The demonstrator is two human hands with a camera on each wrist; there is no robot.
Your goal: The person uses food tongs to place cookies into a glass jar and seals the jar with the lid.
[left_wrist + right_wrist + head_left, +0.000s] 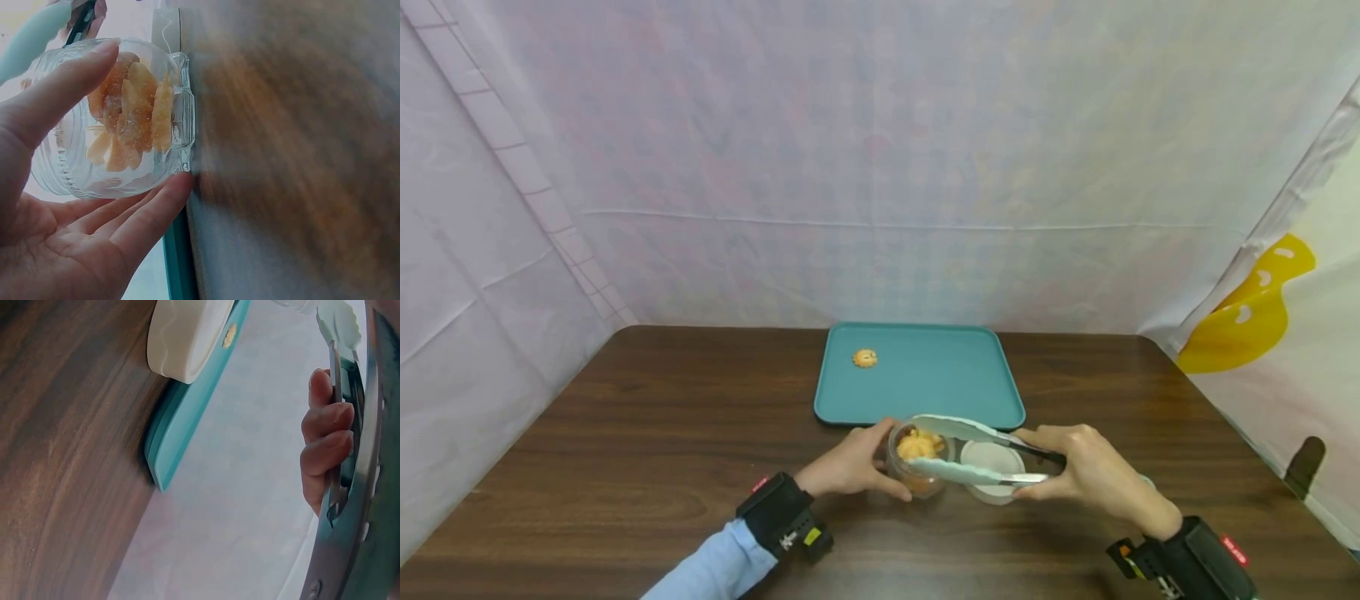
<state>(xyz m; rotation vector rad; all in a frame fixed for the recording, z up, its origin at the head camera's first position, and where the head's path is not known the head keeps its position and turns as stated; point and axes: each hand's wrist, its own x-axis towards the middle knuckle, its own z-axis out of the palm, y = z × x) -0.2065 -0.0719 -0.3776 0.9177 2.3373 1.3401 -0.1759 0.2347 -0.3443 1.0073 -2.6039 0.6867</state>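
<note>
A clear glass jar with several golden cookies in it stands on the table. My left hand holds the jar from the left, thumb on one side and fingers on the other. My right hand grips metal tongs with pale green tips. Those tips are spread over the mouth of the jar; whether they touch a cookie I cannot tell. Under the tongs, right of the jar, lies a round white lid. One scalloped cookie lies on the teal tray, toward its left side.
The tray sits behind the jar, near the back edge of the dark wooden table. A pale cloth hangs behind the table. At the right, a yellow shape shows on the side cloth.
</note>
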